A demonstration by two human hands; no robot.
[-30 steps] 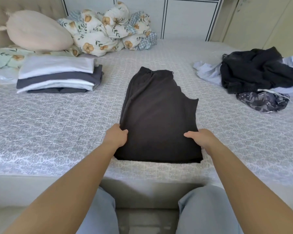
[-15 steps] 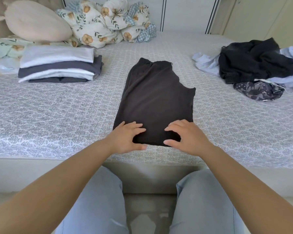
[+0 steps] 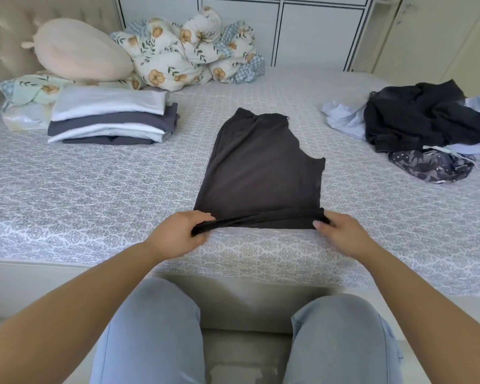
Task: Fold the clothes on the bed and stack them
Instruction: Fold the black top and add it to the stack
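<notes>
A dark brown pair of folded trousers (image 3: 261,173) lies flat in the middle of the bed (image 3: 94,189), waistband at the far end. My left hand (image 3: 178,234) pinches the near left corner of the trousers. My right hand (image 3: 341,234) pinches the near right corner. The near hem is lifted slightly off the bed between them. A stack of folded clothes (image 3: 111,117), white and dark grey, sits at the far left. A heap of unfolded clothes (image 3: 424,123) in black, pale blue and patterned grey lies at the far right.
A cream pillow (image 3: 81,48) and a bunched floral quilt (image 3: 186,51) lie by the headboard at the far left. White wardrobe doors (image 3: 316,29) stand behind the bed. My knees in light blue trousers (image 3: 155,336) are against the bed's near edge.
My hands moved outward from the middle of the near hem to its two corners, took hold of them and raised the hem a little.
</notes>
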